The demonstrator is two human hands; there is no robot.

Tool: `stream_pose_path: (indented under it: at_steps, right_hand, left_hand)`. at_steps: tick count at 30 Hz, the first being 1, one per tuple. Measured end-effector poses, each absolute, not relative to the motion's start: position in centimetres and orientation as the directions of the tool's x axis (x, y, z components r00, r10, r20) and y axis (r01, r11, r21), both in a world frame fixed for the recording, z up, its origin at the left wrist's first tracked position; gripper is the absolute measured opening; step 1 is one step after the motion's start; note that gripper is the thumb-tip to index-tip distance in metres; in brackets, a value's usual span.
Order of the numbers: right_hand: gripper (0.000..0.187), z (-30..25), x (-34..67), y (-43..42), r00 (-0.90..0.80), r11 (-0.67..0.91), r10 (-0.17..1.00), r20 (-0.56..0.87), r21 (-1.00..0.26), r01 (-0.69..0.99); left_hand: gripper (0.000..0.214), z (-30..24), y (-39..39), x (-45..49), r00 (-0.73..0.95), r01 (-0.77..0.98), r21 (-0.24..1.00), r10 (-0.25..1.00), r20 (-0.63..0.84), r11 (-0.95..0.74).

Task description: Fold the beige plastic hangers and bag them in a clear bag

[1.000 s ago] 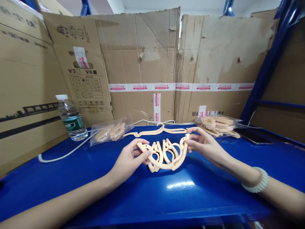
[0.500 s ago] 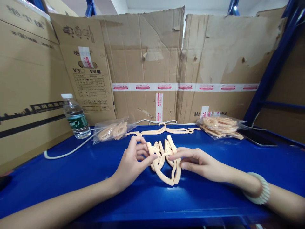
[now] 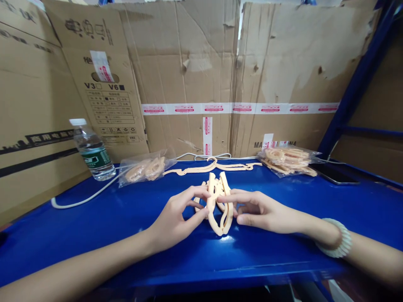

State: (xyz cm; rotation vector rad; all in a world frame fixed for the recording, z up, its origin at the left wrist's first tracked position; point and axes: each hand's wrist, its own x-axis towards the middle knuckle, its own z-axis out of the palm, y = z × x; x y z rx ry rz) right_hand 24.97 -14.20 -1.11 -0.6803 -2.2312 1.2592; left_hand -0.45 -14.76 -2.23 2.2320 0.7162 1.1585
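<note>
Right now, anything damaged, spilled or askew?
The cardboard wall at the back is damaged: its surface is torn and scuffed in patches. The bottle looks tilted left, but lens distortion could explain that. No spill shows.

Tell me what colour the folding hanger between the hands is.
The folding hanger is pale peach-beige, seen best in the head view.

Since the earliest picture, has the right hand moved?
Yes. Judged against the spread hanger lying at the back, the right hand has moved left and lower in the view.
</note>
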Motion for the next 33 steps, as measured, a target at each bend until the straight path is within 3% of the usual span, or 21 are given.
stream_pose_path:
  at_steps: [4, 8, 12, 17, 22, 26, 29, 33]
  right_hand:
    - [0.049, -1.2, 25.0, -14.2, -0.769, 0.441, 0.61, 0.189, -0.888, 0.131]
    - [0.044, -1.2, 25.0, -14.2, -0.757, 0.427, 0.625, 0.189, -0.895, 0.129]
    - [0.041, -1.3, 25.1, -14.1, -0.734, 0.43, 0.64, 0.227, -0.897, 0.098]
    - [0.038, -1.0, 25.1, -14.4, -0.756, 0.396, 0.627, 0.188, -0.913, 0.101]
    - [0.034, -0.6, 25.3, -14.6, -0.747, 0.435, 0.637, 0.192, -0.889, 0.143]
    - [0.034, -0.5, 25.4, -14.6, -0.745, 0.454, 0.635, 0.203, -0.879, 0.148]
    - [0.035, -0.4, 25.5, -14.7, -0.749, 0.473, 0.63, 0.206, -0.866, 0.159]
    - [0.035, -0.5, 25.7, -14.5, -0.736, 0.454, 0.641, 0.218, -0.881, 0.135]
  left_hand:
    - [0.037, -2.1, -15.1, -0.5, 0.59, 0.16, 0.719, 0.65, 0.48, -0.676]
    - [0.045, -2.0, -15.0, -0.7, 0.599, 0.121, 0.884, 0.743, 0.299, -0.452]
    - [0.05, -1.8, -14.8, -0.9, 0.607, 0.082, 0.948, 0.77, 0.198, -0.308]
    - [0.056, -1.8, -15.3, -0.9, 0.635, 0.154, 0.888, 0.732, 0.247, -0.433]
    - [0.075, -2.3, -15.6, -1.3, 0.64, 0.349, 0.68, 0.694, 0.329, -0.645]
    - [0.073, -2.3, -15.7, -1.6, 0.661, 0.375, 0.577, 0.646, 0.382, -0.725]
    - [0.069, -2.1, -15.7, -1.5, 0.675, 0.342, 0.555, 0.609, 0.416, -0.758]
    - [0.063, -2.0, -15.6, -1.4, 0.628, 0.304, 0.65, 0.66, 0.413, -0.696]
